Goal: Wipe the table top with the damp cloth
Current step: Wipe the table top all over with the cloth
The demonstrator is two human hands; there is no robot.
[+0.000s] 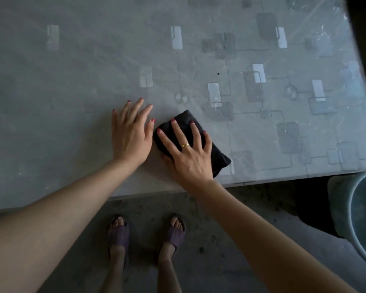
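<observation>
A folded black cloth (218,157) lies on the grey patterned table top (72,81), close to its front edge. My right hand (186,153) presses flat on the cloth with fingers spread, covering most of it; a gold ring shows on one finger. My left hand (131,132) rests flat on the bare table just left of the cloth, fingers apart, holding nothing. Its thumb lies next to the cloth's left corner.
The table's front edge (262,182) runs just below the hands. A grey bucket (355,214) stands on the floor at the right, beside the table's corner. My feet in purple sandals (118,233) stand on the concrete floor under the edge.
</observation>
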